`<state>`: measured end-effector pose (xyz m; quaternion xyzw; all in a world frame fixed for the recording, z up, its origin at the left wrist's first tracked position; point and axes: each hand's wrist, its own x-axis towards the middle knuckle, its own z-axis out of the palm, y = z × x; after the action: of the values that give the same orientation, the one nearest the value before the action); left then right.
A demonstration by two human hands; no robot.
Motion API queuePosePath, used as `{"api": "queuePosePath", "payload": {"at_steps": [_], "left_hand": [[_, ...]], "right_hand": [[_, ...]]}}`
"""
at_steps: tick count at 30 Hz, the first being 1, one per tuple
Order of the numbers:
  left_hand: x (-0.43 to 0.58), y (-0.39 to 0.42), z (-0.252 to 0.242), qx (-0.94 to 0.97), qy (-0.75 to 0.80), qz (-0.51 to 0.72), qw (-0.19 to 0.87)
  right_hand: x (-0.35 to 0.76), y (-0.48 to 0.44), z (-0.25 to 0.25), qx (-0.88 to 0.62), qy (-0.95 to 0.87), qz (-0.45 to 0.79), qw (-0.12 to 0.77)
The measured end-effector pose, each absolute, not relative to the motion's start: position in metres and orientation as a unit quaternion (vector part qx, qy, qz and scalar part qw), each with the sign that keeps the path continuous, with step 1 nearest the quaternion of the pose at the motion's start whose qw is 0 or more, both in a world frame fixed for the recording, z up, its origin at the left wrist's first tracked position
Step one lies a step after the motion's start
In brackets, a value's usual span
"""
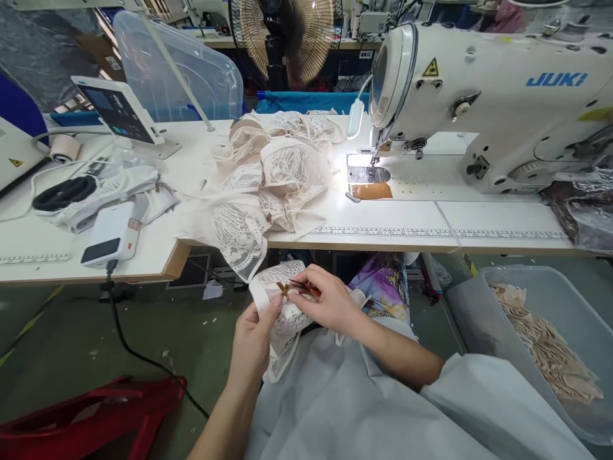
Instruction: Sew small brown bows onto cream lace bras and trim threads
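Note:
Over my lap I hold a cream lace bra. My left hand pinches its edge by a small brown bow. In my right hand is a pair of thread snips, their dark tips touching or very close to the bow. My fingers hide most of the snips' handle. Above, more lace bras lie heaped on the sewing table, one cup hanging over its front edge towards my hands.
A white sewing machine stands at the right, its needle area lit. Left are a control screen, a white power box with a black cable, and a red stool. A plastic bin holds beige pieces at the lower right.

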<state>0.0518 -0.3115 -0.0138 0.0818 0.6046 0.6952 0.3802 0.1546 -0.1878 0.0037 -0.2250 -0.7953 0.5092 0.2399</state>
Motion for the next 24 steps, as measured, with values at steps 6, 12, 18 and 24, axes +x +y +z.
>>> {"api": "queuePosePath", "payload": {"at_steps": [6, 12, 18, 24], "left_hand": [[0.058, -0.302, -0.011, 0.024, 0.594, 0.716, 0.366], [0.058, -0.297, -0.012, -0.009, 0.591, 0.715, 0.373], [0.059, -0.298, -0.016, -0.015, 0.592, 0.724, 0.354], [0.061, -0.300, -0.019, 0.012, 0.596, 0.719, 0.356]], "right_hand": [[0.154, -0.188, -0.003, -0.222, -0.790, 0.515, 0.248], [0.154, -0.189, -0.008, -0.205, -0.792, 0.510, 0.265], [0.153, -0.190, -0.011, -0.208, -0.801, 0.497, 0.260], [0.151, -0.192, -0.016, -0.222, -0.795, 0.501, 0.260]]}}
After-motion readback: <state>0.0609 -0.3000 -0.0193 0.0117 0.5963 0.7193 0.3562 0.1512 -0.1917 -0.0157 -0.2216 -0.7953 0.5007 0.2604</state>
